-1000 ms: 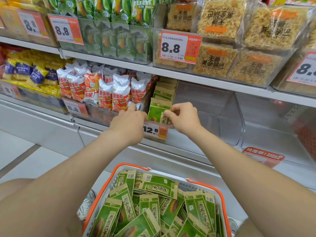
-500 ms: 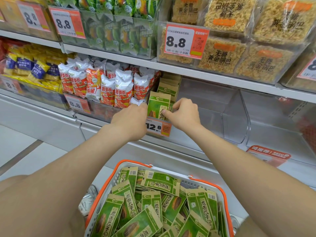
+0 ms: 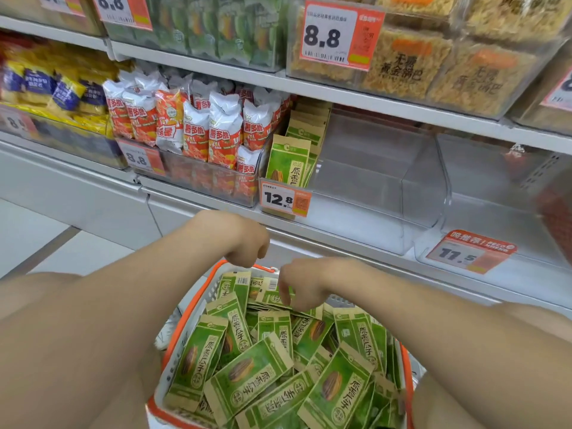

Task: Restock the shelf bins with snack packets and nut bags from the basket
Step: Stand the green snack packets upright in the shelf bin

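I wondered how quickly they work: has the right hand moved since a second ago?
Yes. The right hand has come down from the green packets above the 12.8 price tag to the basket, below that tag.

Grocery shop aisle, price tags (image 3: 335,35) (8.8, 12.8) on clear shelf bins (image 3: 418,187), rows of snack packets (image 3: 198,131)

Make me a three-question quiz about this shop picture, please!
1. Where are most of the green packets? A) in the basket B) on the floor C) on the top shelf
2. What colour is the basket's rim? A) blue B) orange C) black
3. How does the front packet behind the 12.8 tag sit? A) upright B) lying flat C) upside down

Answers: 1 A, they are piled in the basket. 2 B, the rim is orange. 3 A, it stands with its writing the right way up.
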Demonstrator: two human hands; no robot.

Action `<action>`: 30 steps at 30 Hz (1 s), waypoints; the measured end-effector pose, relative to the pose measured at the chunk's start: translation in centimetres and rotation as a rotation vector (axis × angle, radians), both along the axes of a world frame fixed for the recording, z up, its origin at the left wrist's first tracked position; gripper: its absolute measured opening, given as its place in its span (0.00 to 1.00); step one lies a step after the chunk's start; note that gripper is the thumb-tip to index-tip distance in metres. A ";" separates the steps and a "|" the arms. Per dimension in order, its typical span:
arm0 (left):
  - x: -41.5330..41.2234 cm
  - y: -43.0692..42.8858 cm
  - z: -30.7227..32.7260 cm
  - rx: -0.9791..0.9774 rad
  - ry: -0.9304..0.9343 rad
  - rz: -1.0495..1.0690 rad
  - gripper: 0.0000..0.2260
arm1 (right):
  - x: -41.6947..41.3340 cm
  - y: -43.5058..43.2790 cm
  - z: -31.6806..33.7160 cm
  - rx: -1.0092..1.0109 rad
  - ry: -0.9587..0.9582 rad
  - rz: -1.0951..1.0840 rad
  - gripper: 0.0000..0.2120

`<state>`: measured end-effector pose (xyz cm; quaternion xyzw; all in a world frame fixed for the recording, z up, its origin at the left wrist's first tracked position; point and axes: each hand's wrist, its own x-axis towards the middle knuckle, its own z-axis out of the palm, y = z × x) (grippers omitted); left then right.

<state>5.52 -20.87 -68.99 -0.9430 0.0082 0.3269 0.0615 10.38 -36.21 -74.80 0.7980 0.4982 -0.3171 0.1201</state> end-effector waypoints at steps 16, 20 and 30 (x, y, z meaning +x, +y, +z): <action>1.0 -2.5 -1.6 -0.047 -0.050 -0.067 0.21 | -5.8 -1.0 -12.2 0.036 -0.165 0.396 0.41; 1.2 -2.5 -1.6 -0.037 -0.055 -0.076 0.17 | -5.3 -0.6 -11.3 0.036 0.000 0.173 0.15; -0.1 -2.6 -0.2 -0.011 -0.018 -0.042 0.16 | 0.9 0.6 -1.6 0.362 0.151 -0.152 0.06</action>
